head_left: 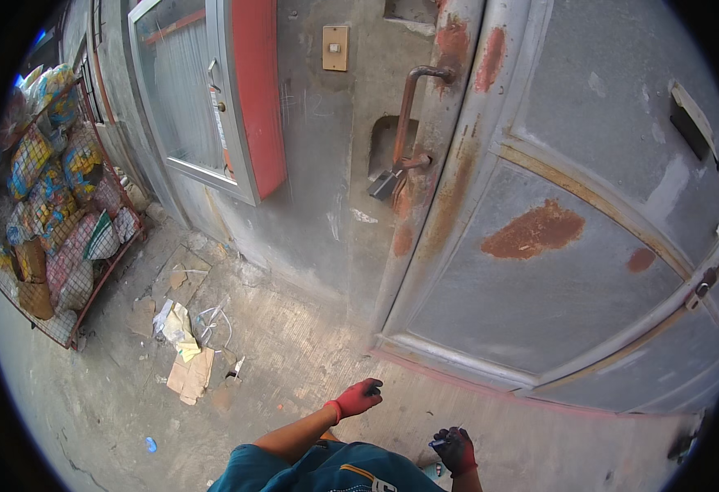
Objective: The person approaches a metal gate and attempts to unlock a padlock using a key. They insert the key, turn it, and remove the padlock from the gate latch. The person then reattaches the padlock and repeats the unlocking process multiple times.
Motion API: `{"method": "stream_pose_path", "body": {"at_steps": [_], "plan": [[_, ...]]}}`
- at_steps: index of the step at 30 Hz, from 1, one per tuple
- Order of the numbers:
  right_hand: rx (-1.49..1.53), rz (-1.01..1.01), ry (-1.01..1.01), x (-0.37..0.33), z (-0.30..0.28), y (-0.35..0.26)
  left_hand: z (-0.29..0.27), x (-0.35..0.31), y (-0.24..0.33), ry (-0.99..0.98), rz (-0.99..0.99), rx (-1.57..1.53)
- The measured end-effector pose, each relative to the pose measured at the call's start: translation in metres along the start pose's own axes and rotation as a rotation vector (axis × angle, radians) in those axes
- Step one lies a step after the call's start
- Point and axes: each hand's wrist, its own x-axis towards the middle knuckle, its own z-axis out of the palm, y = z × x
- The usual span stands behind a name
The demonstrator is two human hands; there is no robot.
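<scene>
My left hand [359,399], in a red glove with dark fingertips, hangs over the concrete floor in front of the grey metal door [540,303]. Its fingers are loosely bent and apart, and nothing shows in them. Lower and to the right, my right hand [458,453] wears a darker red and black glove. Its fingers are closed around a slim pen-like object [439,443] with a bluish, shiny end; the rest of that object is hidden in the glove. Neither hand touches the door.
A padlock [385,184] hangs below the door's rusty handle [407,107]. Left of it are a wall switch [335,48] and a red-sided glass cabinet [257,98]. A wire cage [72,328] holds stuffed bags. Flattened cardboard [191,375] and scraps litter the floor.
</scene>
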Motion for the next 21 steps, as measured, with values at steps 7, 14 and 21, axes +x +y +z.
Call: {"method": "stream_pose_path", "body": {"at_steps": [7, 14, 21], "plan": [[-0.027, 0.162, -0.325, 0.097, 0.262, 0.037, -0.123, -0.01, 0.058, -0.126, 0.183, -0.205], [0.148, 0.138, -0.397, 0.174, 0.36, 0.039, -0.195, 0.016, 0.087, -0.166, 0.135, -0.38], [0.224, 0.172, -0.446, 0.25, 0.428, 0.043, -0.26, 0.061, 0.127, 0.181, 0.229, -0.097]]}}
